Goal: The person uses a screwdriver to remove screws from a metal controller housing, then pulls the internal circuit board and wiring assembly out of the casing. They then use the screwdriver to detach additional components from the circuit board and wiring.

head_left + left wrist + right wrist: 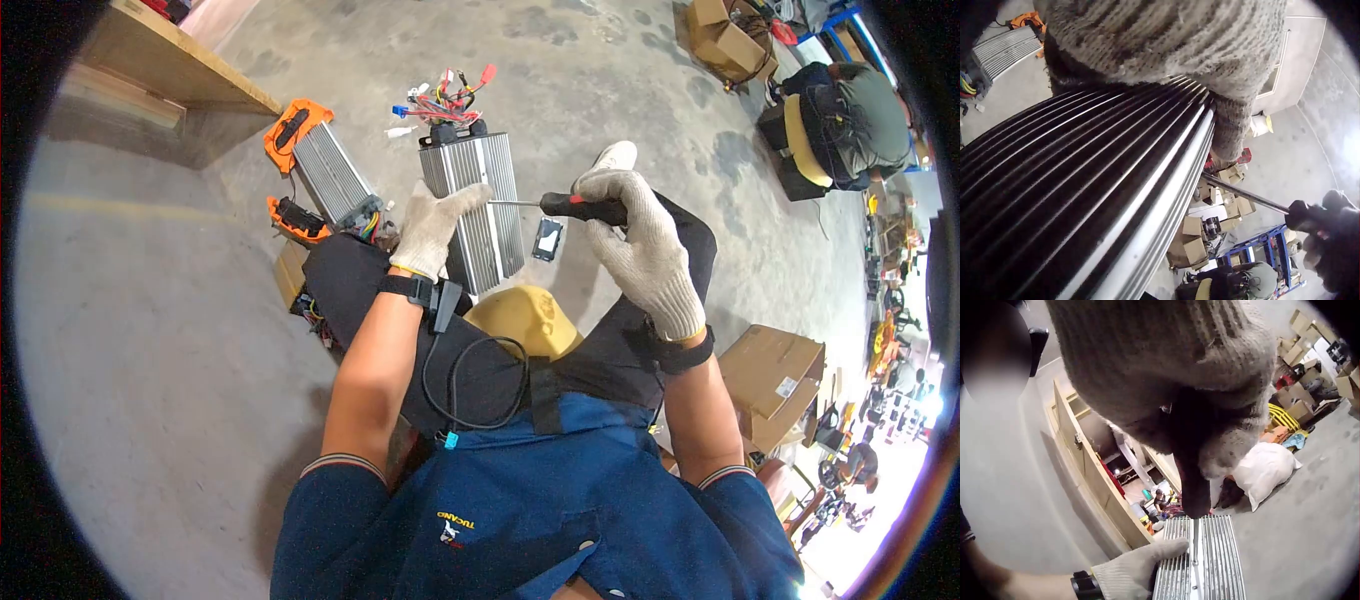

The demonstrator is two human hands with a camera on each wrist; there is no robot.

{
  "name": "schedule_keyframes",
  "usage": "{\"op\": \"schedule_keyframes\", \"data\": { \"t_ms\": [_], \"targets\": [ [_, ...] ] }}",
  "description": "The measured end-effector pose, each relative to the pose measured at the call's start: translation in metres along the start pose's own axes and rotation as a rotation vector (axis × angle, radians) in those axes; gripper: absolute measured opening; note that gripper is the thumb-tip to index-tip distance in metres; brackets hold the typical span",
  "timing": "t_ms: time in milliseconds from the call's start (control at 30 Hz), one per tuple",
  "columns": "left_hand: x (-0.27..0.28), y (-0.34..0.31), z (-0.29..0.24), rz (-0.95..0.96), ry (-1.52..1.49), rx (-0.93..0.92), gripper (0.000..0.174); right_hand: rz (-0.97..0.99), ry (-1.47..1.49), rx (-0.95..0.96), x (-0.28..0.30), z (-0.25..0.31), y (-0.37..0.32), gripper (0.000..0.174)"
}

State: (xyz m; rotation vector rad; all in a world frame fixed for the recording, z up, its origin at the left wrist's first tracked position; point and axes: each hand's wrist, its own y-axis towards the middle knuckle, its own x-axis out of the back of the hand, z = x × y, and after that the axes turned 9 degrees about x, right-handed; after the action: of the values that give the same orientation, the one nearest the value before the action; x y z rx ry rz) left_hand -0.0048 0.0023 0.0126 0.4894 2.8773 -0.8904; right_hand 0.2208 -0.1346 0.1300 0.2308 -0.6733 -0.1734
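Observation:
A silver motor controller (500, 245) with a ribbed metal case stands in front of me, its bundle of coloured wires (450, 105) at the far end. My gloved left hand (430, 230) holds it by the side, thumb laid across the ribs; the left wrist view has the glove (1166, 44) bent over the case (1085, 187). In my gloved right hand (650, 255) I grip a screwdriver (588, 207) with a black and red handle. Its shaft points left, and the tip is right at the case's right edge, near my left thumb.
Another ribbed controller (335, 170) with orange parts lies at the left, near a wooden frame (180, 60). A small black item (547, 240) is on the floor right of the case. Cardboard boxes (770, 375) stand at the right; another person (870, 125) sits farther off.

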Motion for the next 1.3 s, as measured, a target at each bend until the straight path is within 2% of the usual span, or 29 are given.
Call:
{"op": "schedule_keyframes", "data": {
  "t_ms": [67, 133, 167, 233, 267, 333, 467, 533, 567, 633, 700, 867, 933, 967, 1033, 1167, 1267, 1300],
  "targets": [
    [0.001, 0.003, 0.003, -0.021, 0.014, -0.002, 0.041, -0.026, -0.027, 0.044, -0.003, 0.004, 0.001, 0.032],
    [-0.002, 0.001, 0.0, -0.039, 0.029, -0.004, 0.041, -0.1, -0.109, -0.091, -0.007, 0.011, 0.001, 0.03],
    [-0.002, -0.001, -0.002, -0.024, 0.03, -0.003, 0.041, -0.103, -0.111, -0.092, -0.005, 0.008, 0.002, 0.03],
    [-0.002, 0.0, -0.004, -0.011, 0.031, -0.003, 0.041, 0.059, 0.021, -0.147, 0.002, -0.002, 0.004, 0.036],
    [0.0, 0.002, -0.001, -0.018, 0.03, -0.007, 0.041, 0.061, 0.024, -0.147, 0.002, -0.002, 0.003, 0.036],
    [0.001, 0.005, 0.004, -0.026, 0.026, -0.009, 0.042, -0.006, 0.061, -0.024, 0.001, -0.003, -0.002, 0.036],
    [0.002, 0.005, 0.003, -0.014, 0.017, 0.021, 0.043, -0.076, -0.025, 0.033, -0.005, -0.002, -0.003, 0.033],
    [0.0, 0.004, 0.001, 0.009, 0.015, 0.016, 0.043, -0.034, -0.042, -0.226, -0.003, 0.005, 0.0, 0.033],
    [-0.001, 0.003, 0.001, -0.005, 0.021, -0.003, 0.043, -0.037, -0.043, -0.226, -0.001, -0.001, -0.001, 0.033],
    [0.0, 0.002, 0.0, -0.025, 0.028, -0.02, 0.043, 0.013, -0.034, -0.049, 0.0, -0.013, -0.001, 0.036],
    [0.002, 0.001, -0.001, 0.032, 0.026, -0.006, 0.043, -0.013, 0.002, -0.029, 0.0, -0.013, -0.005, 0.036],
    [0.001, 0.001, 0.0, 0.02, 0.016, 0.007, 0.042, -0.126, -0.008, -0.014, -0.006, 0.002, -0.002, 0.034],
    [0.0, 0.001, -0.001, 0.018, 0.01, -0.009, 0.042, -0.015, 0.027, -0.336, 0.0, 0.01, 0.002, 0.035],
    [-0.001, 0.0, -0.001, 0.016, 0.016, -0.01, 0.041, -0.016, 0.028, -0.336, 0.001, 0.006, 0.001, 0.035],
    [0.0, 0.0, -0.002, 0.011, 0.022, -0.01, 0.04, -0.018, -0.031, -0.078, 0.001, -0.004, -0.003, 0.036],
    [0.002, 0.002, 0.002, 0.023, 0.031, -0.008, 0.04, -0.025, -0.008, -0.033, 0.0, -0.001, -0.006, 0.033],
    [0.002, 0.003, 0.001, 0.012, 0.047, -0.01, 0.04, -0.141, -0.018, -0.062, -0.006, 0.004, -0.003, 0.031],
    [0.001, 0.002, 0.0, 0.011, 0.057, -0.013, 0.04, -0.053, 0.075, -0.267, 0.001, 0.011, 0.002, 0.032]
  ]
}}
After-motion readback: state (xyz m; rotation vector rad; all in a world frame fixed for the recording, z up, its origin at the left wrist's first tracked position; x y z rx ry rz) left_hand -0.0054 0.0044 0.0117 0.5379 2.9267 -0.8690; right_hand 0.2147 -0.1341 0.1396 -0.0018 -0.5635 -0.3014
